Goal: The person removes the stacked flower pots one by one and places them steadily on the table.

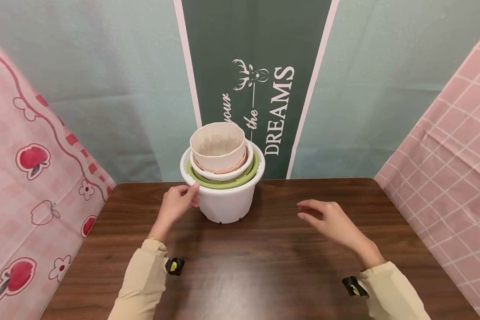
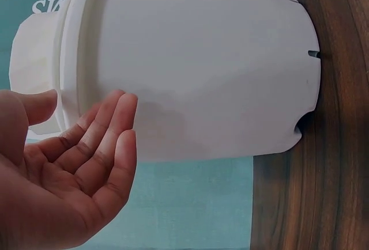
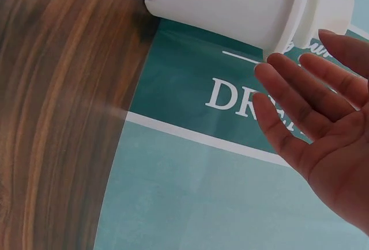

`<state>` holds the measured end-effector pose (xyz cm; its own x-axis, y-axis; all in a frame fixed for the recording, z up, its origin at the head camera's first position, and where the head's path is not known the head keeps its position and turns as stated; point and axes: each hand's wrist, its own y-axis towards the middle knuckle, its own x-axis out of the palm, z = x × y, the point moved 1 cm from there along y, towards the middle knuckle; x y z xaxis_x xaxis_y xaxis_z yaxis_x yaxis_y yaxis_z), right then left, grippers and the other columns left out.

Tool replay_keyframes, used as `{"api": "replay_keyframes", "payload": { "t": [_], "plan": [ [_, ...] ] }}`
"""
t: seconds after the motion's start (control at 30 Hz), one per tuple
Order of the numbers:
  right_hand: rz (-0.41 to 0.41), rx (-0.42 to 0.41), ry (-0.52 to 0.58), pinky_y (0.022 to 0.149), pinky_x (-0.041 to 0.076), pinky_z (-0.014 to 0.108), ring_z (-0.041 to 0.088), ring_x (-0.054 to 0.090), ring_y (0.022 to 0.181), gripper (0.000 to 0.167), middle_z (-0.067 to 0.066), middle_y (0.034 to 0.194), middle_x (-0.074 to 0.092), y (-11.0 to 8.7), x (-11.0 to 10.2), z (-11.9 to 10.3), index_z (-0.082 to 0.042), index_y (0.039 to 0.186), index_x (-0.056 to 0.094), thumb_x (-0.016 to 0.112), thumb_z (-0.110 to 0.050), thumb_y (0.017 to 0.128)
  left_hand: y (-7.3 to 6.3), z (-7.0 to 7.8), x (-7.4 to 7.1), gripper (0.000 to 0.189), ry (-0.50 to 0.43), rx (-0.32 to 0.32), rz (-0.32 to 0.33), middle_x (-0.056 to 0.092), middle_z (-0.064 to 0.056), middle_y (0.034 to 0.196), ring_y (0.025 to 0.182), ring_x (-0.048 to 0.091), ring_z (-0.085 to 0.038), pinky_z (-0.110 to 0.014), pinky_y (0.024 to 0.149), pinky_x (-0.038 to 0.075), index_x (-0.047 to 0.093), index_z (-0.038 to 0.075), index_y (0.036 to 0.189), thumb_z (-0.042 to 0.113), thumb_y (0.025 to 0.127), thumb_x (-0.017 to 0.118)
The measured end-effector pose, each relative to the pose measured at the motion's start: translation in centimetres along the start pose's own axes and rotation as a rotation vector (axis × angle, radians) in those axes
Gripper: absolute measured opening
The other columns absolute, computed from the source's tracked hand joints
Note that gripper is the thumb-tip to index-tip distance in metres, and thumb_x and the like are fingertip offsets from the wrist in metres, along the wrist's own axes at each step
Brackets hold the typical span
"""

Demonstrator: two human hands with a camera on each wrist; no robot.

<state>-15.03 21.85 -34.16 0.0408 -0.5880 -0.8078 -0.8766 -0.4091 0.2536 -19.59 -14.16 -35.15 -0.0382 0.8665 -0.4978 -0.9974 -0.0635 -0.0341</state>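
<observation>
Table (image 1: 260, 280), one, bears five nested pots (image 1: 226, 198) near its far edge: one big white pot (image 1: 226, 208) holding a green pot (image 1: 220, 184), small white pot (image 1: 220, 176), pink pot (image 1: 240, 165) and cream pot (image 1: 220, 161). My left hand (image 1: 178, 204), thumb and fingers loosely parted, meets the big rim (image 1: 224, 192), touch unclear; my right hand (image 1: 336, 222), similarly parted, holds nothing.

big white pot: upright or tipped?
Upright: the big white pot stands base-down on the brown table, rim up, smaller pots nested inside.

The pots (image 1: 226, 205) look smooth, matt and probably plastic, the table (image 1: 240, 271) glossy wood-grain.
</observation>
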Motion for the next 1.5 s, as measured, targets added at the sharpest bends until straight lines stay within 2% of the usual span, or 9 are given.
{"api": "replay_keyframes", "payload": {
  "t": [0.23, 0.47, 0.73, 0.93, 1.07, 1.23, 1.5],
  "plan": [
    [-0.017, 0.018, 0.041, 0.066, 0.051, 0.027, 0.011, 0.061, 0.076, 0.020, -0.001, 0.089, 0.066, 1.5, -0.7, -0.1, -0.005, 0.103, 0.065, 0.067, -0.009, 0.083, 0.0, 0.1, 0.4, 0.042, -0.028, -0.014, -0.001, 0.067, -0.016, 0.074, 0.070, 0.066, -0.025, -0.035, 0.066, 0.053, 0.065, -0.006, 0.087, 0.034, 0.093, 0.052],
    [-0.036, 0.029, 0.049, 0.066, 0.050, 0.028, 0.011, 0.058, 0.076, 0.018, -0.002, 0.088, 0.066, 2.9, -0.9, -0.5, -0.007, 0.102, 0.066, 0.065, -0.012, 0.085, 0.2, -0.3, 0.6, 0.045, -0.041, -0.018, 0.004, 0.067, -0.013, 0.073, 0.067, 0.066, -0.020, -0.026, 0.059, 0.051, 0.065, -0.004, 0.086, 0.038, 0.093, 0.051],
    [-0.036, 0.007, 0.032, 0.067, 0.050, 0.030, 0.011, 0.058, 0.076, 0.016, -0.001, 0.088, 0.066, 4.7, -0.9, -1.3, -0.007, 0.100, 0.067, 0.066, -0.012, 0.085, 0.3, -0.4, 0.7, 0.045, -0.069, -0.002, 0.024, 0.067, -0.013, 0.071, 0.071, 0.067, -0.027, -0.032, 0.063, 0.053, 0.066, -0.005, 0.085, 0.037, 0.094, 0.050],
    [-0.068, 0.025, 0.061, 0.066, 0.050, 0.030, 0.013, 0.057, 0.074, 0.017, 0.002, 0.087, 0.066, 5.8, -0.9, -1.8, -0.007, 0.101, 0.067, 0.065, -0.015, 0.086, 0.3, -0.4, 0.8, 0.044, -0.081, -0.003, 0.028, 0.067, -0.014, 0.070, 0.073, 0.067, -0.030, -0.025, 0.058, 0.051, 0.065, -0.005, 0.085, 0.036, 0.094, 0.051],
    [-0.064, 0.014, 0.065, 0.065, 0.049, 0.030, 0.013, 0.057, 0.073, 0.015, 0.002, 0.086, 0.066, 6.5, -0.9, -2.2, -0.007, 0.099, 0.067, 0.065, -0.015, 0.086, 0.3, -0.4, 0.8, 0.045, -0.083, -0.009, 0.025, 0.067, -0.013, 0.071, 0.066, 0.066, -0.023, -0.024, 0.057, 0.051, 0.065, -0.005, 0.085, 0.036, 0.093, 0.051],
    [-0.066, 0.001, 0.071, 0.065, 0.049, 0.031, 0.012, 0.058, 0.073, 0.016, 0.001, 0.084, 0.067, 7.6, -0.8, -2.7, -0.006, 0.099, 0.067, 0.064, -0.014, 0.086, 0.3, -0.4, 0.7, 0.046, -0.096, -0.033, 0.007, 0.067, -0.013, 0.073, 0.062, 0.064, -0.013, -0.028, 0.062, 0.053, 0.065, -0.005, 0.086, 0.038, 0.093, 0.051],
    [-0.084, 0.013, 0.105, 0.063, 0.049, 0.030, 0.014, 0.059, 0.072, 0.018, 0.003, 0.083, 0.067, 9.7, -1.1, -4.2, -0.003, 0.101, 0.066, 0.063, -0.013, 0.086, 0.4, -0.5, 0.7, 0.045, -0.135, -0.049, -0.012, 0.067, -0.014, 0.076, 0.069, 0.066, -0.022, -0.040, 0.072, 0.053, 0.064, -0.006, 0.089, 0.037, 0.093, 0.052]
  ]
}}
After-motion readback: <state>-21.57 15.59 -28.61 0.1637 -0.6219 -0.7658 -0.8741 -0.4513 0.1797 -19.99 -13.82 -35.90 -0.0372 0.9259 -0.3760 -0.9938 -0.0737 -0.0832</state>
